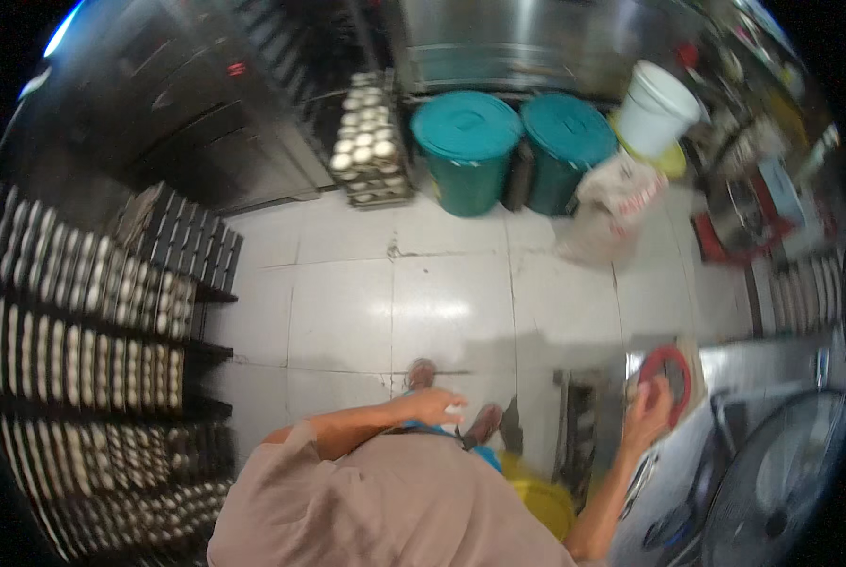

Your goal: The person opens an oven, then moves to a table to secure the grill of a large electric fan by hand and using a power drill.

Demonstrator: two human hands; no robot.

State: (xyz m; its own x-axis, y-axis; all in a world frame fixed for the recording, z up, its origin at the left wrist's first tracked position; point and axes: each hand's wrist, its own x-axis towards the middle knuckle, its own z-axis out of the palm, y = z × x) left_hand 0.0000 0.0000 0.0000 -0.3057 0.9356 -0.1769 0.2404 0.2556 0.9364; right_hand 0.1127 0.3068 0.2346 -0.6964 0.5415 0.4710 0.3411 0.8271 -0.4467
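Note:
My right hand [652,408] reaches over the metal worktop at the right, its fingers curled at the lower edge of a red ring-shaped thing [672,355]. The ring leans on a beige block-like piece [691,370]; blur hides its exact kind. In front of my waist, my left hand [434,407] is closed, with a small whitish bit showing at its fingertips. I cannot make out what that bit is.
Racks of egg-filled trays [83,364] line the left side. More eggs [366,132] stand stacked ahead, beside two teal lidded bins [467,161]. A plastic sack [617,203] and white bucket [657,109] are at far right. A round fan-like guard [773,491] lies near right; a yellow bucket [544,506] is beside me.

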